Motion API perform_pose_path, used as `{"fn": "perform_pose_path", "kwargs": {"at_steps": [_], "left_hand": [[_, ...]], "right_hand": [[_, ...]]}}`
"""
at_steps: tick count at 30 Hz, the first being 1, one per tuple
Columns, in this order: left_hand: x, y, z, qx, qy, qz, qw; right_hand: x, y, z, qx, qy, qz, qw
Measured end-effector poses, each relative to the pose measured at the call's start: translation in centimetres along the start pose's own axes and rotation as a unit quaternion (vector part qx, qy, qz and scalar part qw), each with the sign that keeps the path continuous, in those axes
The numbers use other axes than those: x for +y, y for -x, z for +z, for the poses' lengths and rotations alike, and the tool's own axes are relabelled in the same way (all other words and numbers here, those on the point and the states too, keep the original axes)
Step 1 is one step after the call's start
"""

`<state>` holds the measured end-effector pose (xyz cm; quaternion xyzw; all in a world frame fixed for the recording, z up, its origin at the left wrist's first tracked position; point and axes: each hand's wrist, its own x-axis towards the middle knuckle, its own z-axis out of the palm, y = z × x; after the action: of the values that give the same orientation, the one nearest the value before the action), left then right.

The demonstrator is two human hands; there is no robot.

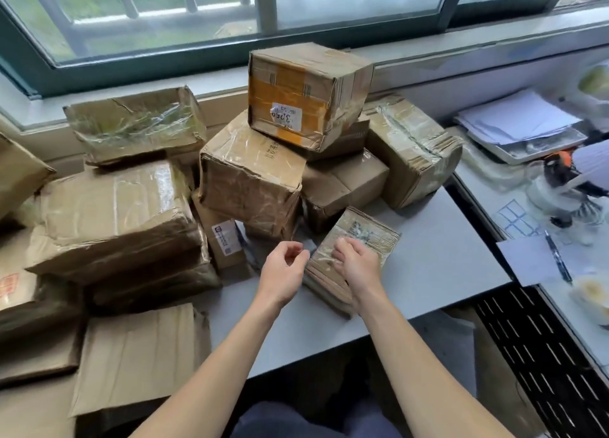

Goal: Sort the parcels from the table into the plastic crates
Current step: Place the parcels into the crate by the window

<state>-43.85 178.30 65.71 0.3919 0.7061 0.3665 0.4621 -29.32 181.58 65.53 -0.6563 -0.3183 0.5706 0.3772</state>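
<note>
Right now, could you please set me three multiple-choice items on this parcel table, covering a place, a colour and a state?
1. Where is the white-labelled parcel? A on top of the parcel pile; B on the floor; C in a crate.
2. What colour is its wide tape? A blue; B orange; C green.
3. What does the left hand hold? A a pen; B a label; C nothing.
Answers: A, it sits above the others; B, orange bands cross its front; C, it curls loosely round nothing.
</note>
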Motion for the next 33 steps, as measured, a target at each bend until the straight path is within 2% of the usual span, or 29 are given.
{"fn": "perform_pose_path", "kwargs": {"at_steps": [4, 8, 12, 15, 26, 33], "left_hand": [[-1.1, -0.8, 2.6, -0.011, -0.036, -0.105, 0.994], [-1.7, -1.1, 5.8, 0.029, 0.008, -0.200, 0.979], [-3.5, -0.2, 8.5, 0.050, 0.089, -0.280, 0.955], [-4.9, 1.5, 9.3, 0.039, 0.144, -0.295, 0.944], [-6.7, 5.8, 4.5, 0.134, 0.063, -0.253, 0.956], [-10.0, 6.6, -0.6, 0.154, 0.013, -0.224, 0.962]], "right_hand": [[-1.5, -3.2, -3.5, 0.019, 0.074, -0.014, 0.997], [-3.1, -8.1, -7.2, -0.012, 0.212, -0.078, 0.974], [-2.8, -11.4, -9.6, -0.107, 0.432, -0.100, 0.890], [-1.6, -11.6, -10.6, -0.121, 0.501, -0.129, 0.847], [2.1, -7.1, -9.3, -0.268, 0.439, -0.020, 0.857], [4.0, -2.6, -5.3, -0.298, 0.417, 0.015, 0.859]]}}
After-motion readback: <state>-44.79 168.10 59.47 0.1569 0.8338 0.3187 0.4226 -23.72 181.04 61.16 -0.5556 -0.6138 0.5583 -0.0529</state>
